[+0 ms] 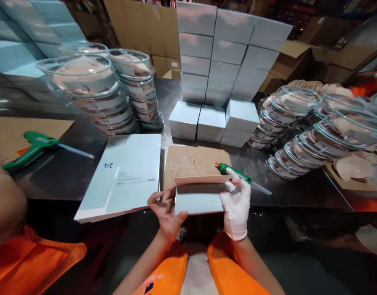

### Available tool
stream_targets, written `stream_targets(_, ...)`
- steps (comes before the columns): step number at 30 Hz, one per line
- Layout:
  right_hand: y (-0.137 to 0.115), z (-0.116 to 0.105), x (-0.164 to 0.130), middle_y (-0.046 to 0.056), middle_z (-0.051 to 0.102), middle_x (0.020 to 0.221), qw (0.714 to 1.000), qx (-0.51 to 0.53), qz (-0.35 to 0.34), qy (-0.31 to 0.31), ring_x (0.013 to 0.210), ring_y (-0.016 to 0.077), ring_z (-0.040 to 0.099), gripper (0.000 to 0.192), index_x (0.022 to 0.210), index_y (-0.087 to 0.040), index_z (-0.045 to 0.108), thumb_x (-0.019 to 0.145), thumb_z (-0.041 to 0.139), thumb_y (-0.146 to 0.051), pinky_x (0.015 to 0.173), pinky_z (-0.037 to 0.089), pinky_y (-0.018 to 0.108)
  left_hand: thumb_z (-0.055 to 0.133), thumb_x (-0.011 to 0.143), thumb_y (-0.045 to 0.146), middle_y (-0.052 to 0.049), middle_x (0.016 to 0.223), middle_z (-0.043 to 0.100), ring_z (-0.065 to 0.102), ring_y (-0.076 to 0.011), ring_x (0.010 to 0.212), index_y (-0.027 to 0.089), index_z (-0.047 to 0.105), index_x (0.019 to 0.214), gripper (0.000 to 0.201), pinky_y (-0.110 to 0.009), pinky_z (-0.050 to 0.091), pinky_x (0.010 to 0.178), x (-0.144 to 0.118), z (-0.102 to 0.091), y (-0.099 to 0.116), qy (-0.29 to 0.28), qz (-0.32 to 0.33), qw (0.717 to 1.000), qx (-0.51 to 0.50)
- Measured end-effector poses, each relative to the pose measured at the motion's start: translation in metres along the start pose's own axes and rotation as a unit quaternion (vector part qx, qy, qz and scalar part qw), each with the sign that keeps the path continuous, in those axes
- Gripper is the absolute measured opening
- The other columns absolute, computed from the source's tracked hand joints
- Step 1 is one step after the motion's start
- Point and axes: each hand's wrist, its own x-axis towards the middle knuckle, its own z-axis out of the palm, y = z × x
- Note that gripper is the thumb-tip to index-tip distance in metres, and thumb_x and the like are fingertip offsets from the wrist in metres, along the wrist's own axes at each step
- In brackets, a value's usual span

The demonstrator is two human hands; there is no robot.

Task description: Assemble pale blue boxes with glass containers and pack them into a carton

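A pale blue carton flap [199, 196] is pinched at its left edge by the bare left hand [166, 211] and at its right edge by the gloved right hand [236, 207], both grips closed on it, above the near bench [68, 172], just near of a cardboard pad [191, 162] and green glue gun [237, 175].

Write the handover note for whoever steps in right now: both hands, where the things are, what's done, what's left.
Left hand, bare: grips the left edge of the pale blue flat cardboard box piece.
Right hand, white glove: grips its right edge; the top flap is folded over.
Green glue gun lies behind, beside the brown cardboard pad. Stack of flat pale blue sheets sits to the left.
Done: closed pale blue boxes stacked behind.
Left: stacked clear glass bowls remain unboxed.
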Motion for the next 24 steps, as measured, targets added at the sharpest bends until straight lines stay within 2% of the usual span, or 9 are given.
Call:
stream_targets(2,-0.008,0.005,0.004,0.007,0.063,0.151,1.0,-0.003,0.026,0.003,0.113,0.0184,0.07,0.048,0.124,-0.031,0.057,0.082,0.074,-0.016,0.095,0.057,0.035,0.081,0.087,0.057,-0.008,0.129,0.069,0.072,-0.0213,0.113,0.032,0.065,0.124,0.047,-0.033,0.058,0.091,0.007,0.0,0.002,-0.032,0.045,0.998,0.018)
stream_targets(4,-0.012,-0.004,0.011,0.009,0.063,0.15,0.998,-0.015,0.049,-0.029,0.115,0.0191,0.069,0.053,0.131,-0.031,0.055,0.083,0.074,-0.021,0.095,0.057,0.035,0.077,0.087,0.064,-0.01,0.128,0.07,0.071,-0.0235,0.116,0.026,0.076,0.106,0.043,-0.033,0.058,0.095,0.014,-0.005,0.0,-0.079,0.087,0.99,0.073)
stream_targets(6,-0.009,-0.029,0.018,0.01,0.066,0.144,0.995,-0.053,0.063,-0.049,0.113,0.0212,0.07,0.049,0.133,-0.03,0.056,0.088,0.074,-0.035,0.096,0.058,0.037,0.074,0.083,0.074,-0.011,0.124,0.071,0.071,-0.0255,0.115,0.022,0.082,0.092,0.053,-0.034,0.058,0.098,0.018,-0.014,-0.005,-0.093,0.112,0.982,0.121)
stream_targets(8,-0.002,-0.062,0.026,0.011,0.073,0.128,0.981,-0.185,0.056,-0.021,0.108,0.0251,0.071,0.041,0.122,-0.025,0.064,0.091,0.069,-0.052,0.096,0.057,0.042,0.073,0.074,0.084,-0.012,0.116,0.073,0.072,-0.0277,0.112,0.021,0.083,0.087,0.065,-0.037,0.059,0.098,0.019,-0.022,-0.01,-0.088,0.11,0.979,0.15)
stream_targets(11,0.011,-0.103,0.037,0.012,0.075,0.106,0.884,-0.452,0.118,0.023,0.101,0.0302,0.07,0.043,0.096,-0.022,0.071,0.087,0.065,-0.064,0.094,0.054,0.045,0.073,0.061,0.093,-0.014,0.113,0.073,0.073,-0.031,0.111,0.02,0.083,0.087,0.079,-0.04,0.06,0.096,0.018,-0.028,-0.017,-0.113,0.088,0.975,0.17)
stream_targets(13,0.018,-0.112,0.045,0.012,0.075,0.098,0.84,-0.498,0.216,0.007,0.097,0.0319,0.07,0.039,0.088,-0.022,0.072,0.077,0.075,-0.059,0.089,0.052,0.044,0.079,0.064,0.087,-0.012,0.107,0.074,0.072,-0.0306,0.112,0.021,0.082,0.091,0.071,-0.041,0.06,0.096,0.018,-0.027,-0.021,-0.131,0.105,0.971,0.168)
stream_targets(17,0.028,-0.106,0.06,0.006,0.069,0.069,0.871,-0.383,0.308,-0.01,0.08,0.0292,0.069,0.024,0.068,-0.021,0.067,0.057,0.084,-0.033,0.074,0.05,0.036,0.084,0.075,0.068,-0.005,0.085,0.068,0.07,-0.0289,0.114,0.023,0.077,0.088,0.048,-0.042,0.055,0.103,0.021,-0.017,-0.015,-0.098,0.109,0.976,0.161)
stream_targets(22,0.023,-0.107,0.058,0.005,0.069,0.063,0.923,-0.226,0.313,0.001,0.058,0.0204,0.064,0.03,0.069,-0.021,0.063,0.063,0.073,-0.048,0.059,0.052,0.032,0.09,0.077,0.05,-0.01,0.123,0.068,0.066,-0.0282,0.124,0.021,0.076,0.097,0.038,-0.034,0.056,0.095,0.013,-0.018,0.02,-0.051,0.007,0.988,0.146)
stream_targets(24,0.015,-0.106,0.045,0.003,0.073,0.07,0.945,-0.178,0.271,0.039,0.061,0.0187,0.065,0.038,0.081,-0.022,0.061,0.062,0.077,-0.052,0.062,0.055,0.031,0.089,0.078,0.05,-0.01,0.122,0.069,0.064,-0.0286,0.126,0.021,0.077,0.097,0.037,-0.032,0.057,0.089,0.006,-0.019,0.03,-0.04,-0.067,0.985,0.153)
